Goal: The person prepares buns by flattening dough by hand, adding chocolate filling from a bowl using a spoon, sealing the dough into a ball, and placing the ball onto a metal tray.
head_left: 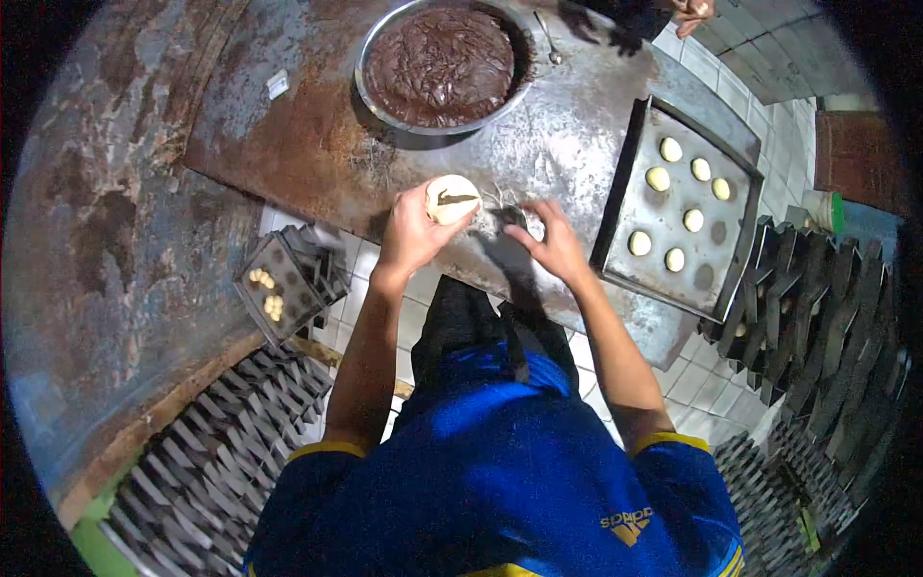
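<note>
"Worn brown and grey metal covers the worktop (308,135), and pale tiles (697,370) show on the floor around it. Where is the dough?"

"Above the near edge of the worktop, in the left hand (415,234). It's a pale round of dough (452,188) with an opening across it, and dark filling shows inside."

"How do those fingers sit?"

"Curled around its side, grasping it, with the thumb near its lower edge."

"And the right hand (556,240)?"

"Apart from the dough, just to the right of it — fingers bent, thumb spread away from them, nothing visible between them."

"What stands near?"

"Beyond the hands, a round metal bowl (523,60) holds thick dark brown paste (440,62). A spoon (555,57) lies to the right of the bowl, and a small whitish object (278,85) lies well to its left; I can't tell what that is."

"On the right side?"

"A rectangular tray (632,207) with seven pale dough balls (693,220), all spaced apart. Past it, at the top, another person's hand (694,13) shows."

"Lower down?"

"Dark stacked trays (216,438) on both sides — and a smaller tray (298,281) at the left carries small yellowish pieces (273,308)."
</note>
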Available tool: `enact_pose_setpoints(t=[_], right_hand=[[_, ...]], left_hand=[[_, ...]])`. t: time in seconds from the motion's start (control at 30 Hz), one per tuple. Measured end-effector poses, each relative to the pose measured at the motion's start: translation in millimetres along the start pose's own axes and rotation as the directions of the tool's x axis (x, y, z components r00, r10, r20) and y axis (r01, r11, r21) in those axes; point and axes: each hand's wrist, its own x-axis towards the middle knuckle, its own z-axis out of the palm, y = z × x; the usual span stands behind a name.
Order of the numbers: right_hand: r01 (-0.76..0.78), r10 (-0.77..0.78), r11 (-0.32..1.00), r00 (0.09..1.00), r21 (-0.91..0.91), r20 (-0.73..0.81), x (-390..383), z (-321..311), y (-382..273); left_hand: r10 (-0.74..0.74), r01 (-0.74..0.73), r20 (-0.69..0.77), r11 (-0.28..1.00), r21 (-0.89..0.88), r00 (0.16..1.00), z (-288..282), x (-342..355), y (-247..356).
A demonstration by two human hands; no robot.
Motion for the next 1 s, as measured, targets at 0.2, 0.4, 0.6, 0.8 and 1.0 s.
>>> enact_pose_setpoints(t=[0.2, 0.4, 0.6, 0.8, 1.0], right_hand=[[0.473, -0.470, 0.854, 0.880, 0.214, -0.071, -23, -101, -112], [0.120, -0.186, 0.848, 0.980, 0.516, 0.077, -63, -149, -86], [0.122, -0.107, 0.774, 0.992, 0.621, -0.061, -125, -177, -94], [0.478, -0.544, 0.823, 0.818, -0.308, -0.186, -178, -213, -142], [0.476, -0.486, 0.873, 0.821, -0.109, -0.301, -182, -199, -165]], left_hand=[[0.037, -0.009, 0.233, 0.992, -0.122, 0.972, 32, -19, 56], [0.044, 0.210, 0.489, 0.867, -0.453, 0.871, 60, -42, 101], [0.006, 0.285, 0.438, 0.751, -0.595, 0.899, 102, -60, 139], [0.161, 0.111, 0.339, 0.744, -0.658, 0.927, 118, -61, 157], [0.114, 0.244, 0.456, 0.719, -0.651, 0.883, 74, -76, 187]])
